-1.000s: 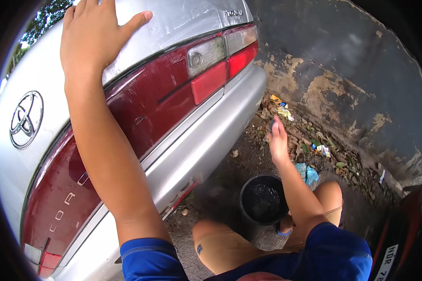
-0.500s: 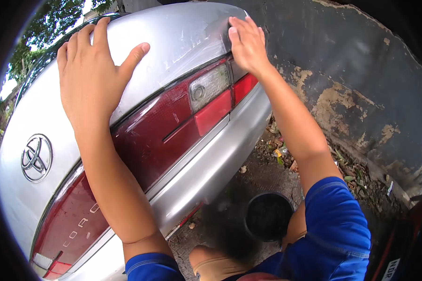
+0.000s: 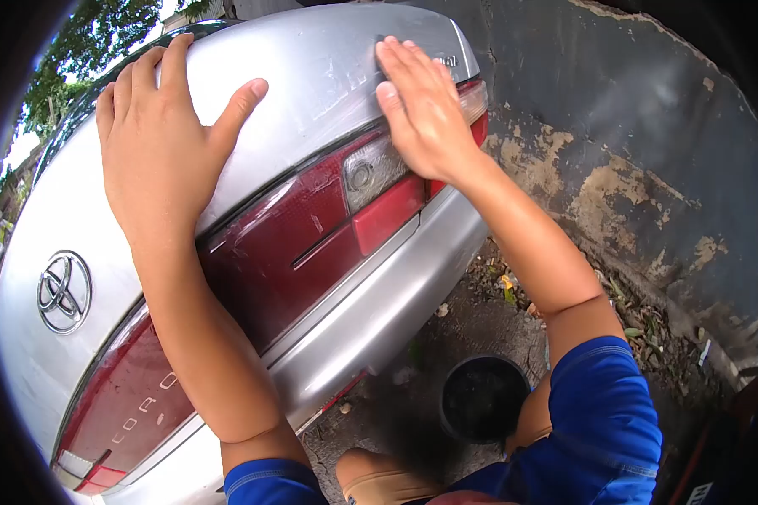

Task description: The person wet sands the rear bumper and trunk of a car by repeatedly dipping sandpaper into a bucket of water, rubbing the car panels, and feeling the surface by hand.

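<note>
My left hand (image 3: 162, 143) lies spread on the silver trunk lid (image 3: 286, 93) of a car, its thumb stretched out to the right. My right hand (image 3: 425, 114) is on the same lid near its right corner, just above the clear lamp (image 3: 370, 172). Its fingers point up and left and lie close together, with a dark edge along the fingertips. Whatever may be under that palm is hidden. Below both hands runs the red tail light panel (image 3: 269, 261). A round chrome emblem (image 3: 63, 292) sits left of my left forearm.
A black bucket (image 3: 484, 398) stands on the ground beside my leg, below the silver bumper (image 3: 387, 295). To the right rises a grey wall (image 3: 615, 109) with peeling paint. Leaves and litter (image 3: 507, 286) lie along its foot. Trees show at the upper left.
My right hand has risen from above the ground onto the trunk lid, then moved left across it. My left hand stays on the lid. More of the lid's top edge shows.
</note>
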Motion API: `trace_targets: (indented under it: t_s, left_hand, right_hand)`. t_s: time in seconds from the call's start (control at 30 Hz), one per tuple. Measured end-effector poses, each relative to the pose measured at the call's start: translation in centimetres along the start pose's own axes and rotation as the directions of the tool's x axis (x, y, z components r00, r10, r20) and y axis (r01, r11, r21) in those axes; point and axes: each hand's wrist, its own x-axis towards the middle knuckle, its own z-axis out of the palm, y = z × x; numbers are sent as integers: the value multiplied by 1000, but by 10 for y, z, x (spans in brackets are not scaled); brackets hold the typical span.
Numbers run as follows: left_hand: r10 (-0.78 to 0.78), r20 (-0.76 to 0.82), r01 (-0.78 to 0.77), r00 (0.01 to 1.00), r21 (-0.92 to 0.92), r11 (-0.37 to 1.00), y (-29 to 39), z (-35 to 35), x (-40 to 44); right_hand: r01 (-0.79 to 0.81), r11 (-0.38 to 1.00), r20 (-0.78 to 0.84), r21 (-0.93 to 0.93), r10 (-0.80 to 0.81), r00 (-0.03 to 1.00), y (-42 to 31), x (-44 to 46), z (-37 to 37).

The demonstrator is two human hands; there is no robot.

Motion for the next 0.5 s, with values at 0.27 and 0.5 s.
trace_targets:
  t_s: [0.27, 0.5]
  left_hand:
    - [8, -17, -8, 1000, -10, 1000, -1, 2, -1]
    - [2, 1, -2, 1000, -11, 1000, -1, 2, -3]
  right_hand:
    - [-136, 986, 29, 99, 133, 991, 4, 45, 12]
    - [-24, 998, -31, 65, 26, 999, -25, 46, 14]
